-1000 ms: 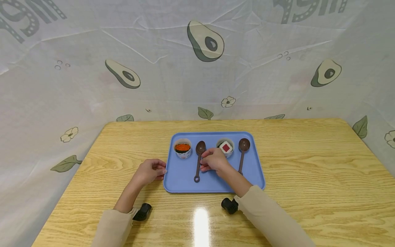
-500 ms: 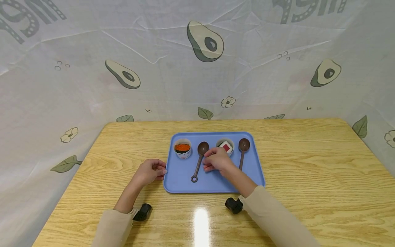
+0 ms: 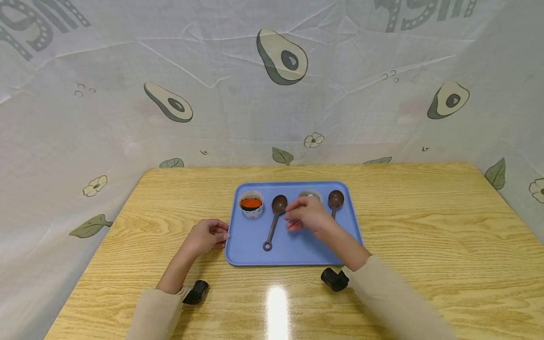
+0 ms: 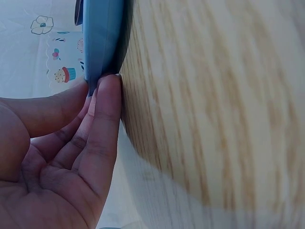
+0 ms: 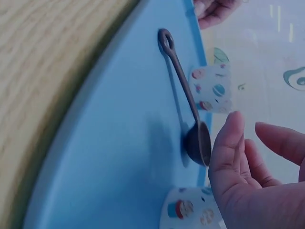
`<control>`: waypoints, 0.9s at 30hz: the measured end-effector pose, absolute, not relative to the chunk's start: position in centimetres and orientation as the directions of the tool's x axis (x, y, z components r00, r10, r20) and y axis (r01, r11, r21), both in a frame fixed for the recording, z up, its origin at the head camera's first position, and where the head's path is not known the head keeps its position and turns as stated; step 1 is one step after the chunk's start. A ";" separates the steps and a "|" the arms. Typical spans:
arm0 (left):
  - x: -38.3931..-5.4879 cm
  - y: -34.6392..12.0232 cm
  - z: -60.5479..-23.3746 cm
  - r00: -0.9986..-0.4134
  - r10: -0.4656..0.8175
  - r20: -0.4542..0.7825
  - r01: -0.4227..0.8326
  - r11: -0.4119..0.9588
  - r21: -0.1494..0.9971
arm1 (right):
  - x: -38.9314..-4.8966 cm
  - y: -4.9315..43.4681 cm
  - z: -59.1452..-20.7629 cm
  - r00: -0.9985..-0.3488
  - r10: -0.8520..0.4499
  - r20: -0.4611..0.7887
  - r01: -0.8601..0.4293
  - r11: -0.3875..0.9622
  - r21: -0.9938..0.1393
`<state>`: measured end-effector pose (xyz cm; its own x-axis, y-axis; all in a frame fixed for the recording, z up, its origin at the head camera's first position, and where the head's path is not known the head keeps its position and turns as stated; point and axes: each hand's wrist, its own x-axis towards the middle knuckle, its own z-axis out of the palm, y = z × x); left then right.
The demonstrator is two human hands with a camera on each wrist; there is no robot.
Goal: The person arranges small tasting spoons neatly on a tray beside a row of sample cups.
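Note:
My left hand [image 3: 208, 236] pinches the left edge of a blue tray [image 3: 250, 245] between thumb and fingers, as the left wrist view shows up close. Over the tray, my right hand [image 3: 309, 218] hovers with loosely bent fingers and nothing between thumb and fingertips. Just left of its fingertips lies a brown measuring spoon [image 3: 279, 204], bowl toward the back and ring-ended handle slanting to the front left. Behind the right hand stands a patterned paper cup [image 5: 190, 210]; its contents are mostly hidden in the head view.
At the tray's back left, another paper cup [image 3: 253, 214] holds an orange-topped sushi piece [image 3: 251, 203]. A second brown spoon [image 3: 335, 199] lies at the right, its handle partly covered by the right arm. The tray sits on a wooden table [image 3: 425, 236] before a patterned cloth [image 3: 361, 118].
The right hand let go of the left spoon and drew back to the right, now covering more of the right cup. That spoon's handle end swung left. The left hand stayed put.

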<state>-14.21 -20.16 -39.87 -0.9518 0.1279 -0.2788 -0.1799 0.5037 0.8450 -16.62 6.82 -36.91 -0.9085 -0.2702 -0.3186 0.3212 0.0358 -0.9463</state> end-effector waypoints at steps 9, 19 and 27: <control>-14.1 -20.1 -39.7 -0.949 0.127 -0.287 -0.186 0.508 0.841 | -17.0 9.4 -36.0 -0.929 -0.263 -0.261 0.261 0.036 -0.965; -14.1 -20.1 -39.6 -0.947 0.129 -0.295 -0.192 0.510 0.838 | -17.4 12.7 -35.7 -0.937 -0.246 -0.248 0.248 0.030 -0.968; -14.0 -20.1 -39.5 -0.946 0.127 -0.299 -0.196 0.512 0.836 | -17.2 15.3 -35.8 -0.945 -0.197 -0.261 0.266 0.000 -0.964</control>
